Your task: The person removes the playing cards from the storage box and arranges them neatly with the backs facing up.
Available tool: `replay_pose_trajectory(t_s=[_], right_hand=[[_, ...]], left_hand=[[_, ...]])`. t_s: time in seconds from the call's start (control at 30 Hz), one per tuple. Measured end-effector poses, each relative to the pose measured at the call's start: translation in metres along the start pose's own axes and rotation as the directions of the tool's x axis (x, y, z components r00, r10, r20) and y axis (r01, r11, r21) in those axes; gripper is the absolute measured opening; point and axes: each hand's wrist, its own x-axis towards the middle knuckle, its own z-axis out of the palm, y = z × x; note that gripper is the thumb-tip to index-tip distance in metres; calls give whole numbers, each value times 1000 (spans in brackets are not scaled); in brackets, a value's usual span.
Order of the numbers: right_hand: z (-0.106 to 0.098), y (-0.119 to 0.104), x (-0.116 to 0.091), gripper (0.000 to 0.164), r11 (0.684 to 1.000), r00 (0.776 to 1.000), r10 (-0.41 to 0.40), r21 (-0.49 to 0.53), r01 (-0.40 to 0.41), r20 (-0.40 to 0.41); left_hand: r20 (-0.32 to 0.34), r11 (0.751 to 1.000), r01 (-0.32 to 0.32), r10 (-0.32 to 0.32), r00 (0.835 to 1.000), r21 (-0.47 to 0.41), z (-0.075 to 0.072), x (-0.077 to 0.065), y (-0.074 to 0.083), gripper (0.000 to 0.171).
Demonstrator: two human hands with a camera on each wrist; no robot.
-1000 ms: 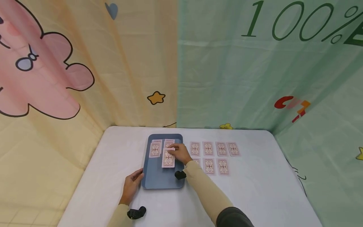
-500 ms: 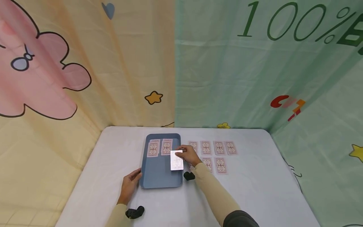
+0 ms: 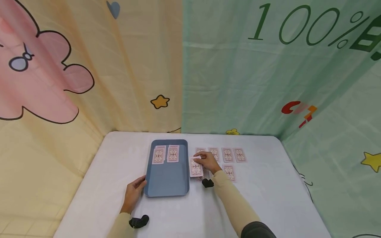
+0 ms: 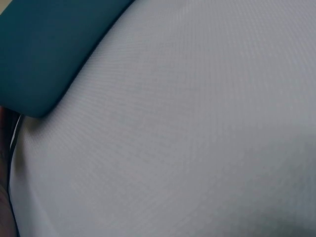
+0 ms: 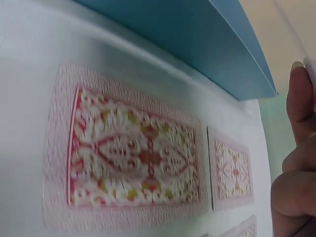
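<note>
My right hand point(image 3: 207, 161) pinches a playing card point(image 3: 196, 167) by its upper right edge, just off the tray's right side. The card's red-patterned back faces up and overlaps other cards on the table in the head view. At the right border of the right wrist view, the fingers point(image 5: 299, 94) show. My left hand point(image 3: 133, 193) rests at the left rim of the blue-grey tray point(image 3: 168, 185), its fairly straight fingers touching the edge. Two groups of overlapping face-down cards point(image 3: 159, 155) lie side by side in the tray's far part.
On the white table point(image 3: 268, 198), right of the tray, face-down cards point(image 3: 227, 154) lie in two rows. One near-row card point(image 5: 136, 153) fills much of the right wrist view, close to the tray wall point(image 5: 197, 44). Printed curtains point(image 3: 238, 82) enclose the table.
My right hand has carried the card rightwards from above the tray, across its right rim, to over the near row of cards. The left hand stays at the tray's left edge.
</note>
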Motion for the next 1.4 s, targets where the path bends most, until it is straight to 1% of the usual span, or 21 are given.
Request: replay_pose_trajectory(t_s=[0.17, 0.4, 0.53, 0.63, 0.77, 0.9, 1.1, 1.27, 1.4], right_hand=[[-15, 4, -1, 24, 1000, 1000, 16, 6, -16, -20], [-35, 12, -8, 25, 1000, 998, 21, 17, -20, -51], [-45, 16, -12, 24, 998, 995, 62, -3, -63, -84], [-52, 20, -13, 26, 996, 991, 85, -16, -87, -103], [-63, 26, -17, 29, 997, 991, 73, -15, -75, -108], [-74, 34, -20, 32, 998, 992, 65, 16, -64, -105], [-89, 44, -26, 34, 997, 989, 74, 29, -71, -125], [-102, 51, -30, 36, 996, 983, 88, 44, -82, -160], [-111, 58, -31, 36, 994, 972, 113, 35, -108, -205]], left_hand=[[4, 1000, 16, -16, 1000, 13, -1, 2, 0, 39], [5, 1000, 13, -13, 1000, 7, 0, 0, 0, 40], [1, 1000, 17, -17, 1000, 8, 0, -1, 0, 40], [-5, 1000, 7, -7, 1000, 13, 0, -1, 0, 40], [-11, 1000, -1, 2, 1000, 19, 1, -1, 1, 40], [-11, 1000, -1, 1, 1000, 19, 1, -2, 1, 40], [-4, 1000, 5, -5, 1000, 24, 1, -3, 0, 40], [-3, 1000, 0, 0, 1000, 17, 0, -2, 0, 40], [2, 1000, -1, 1, 1000, 17, 0, 0, -1, 40]])
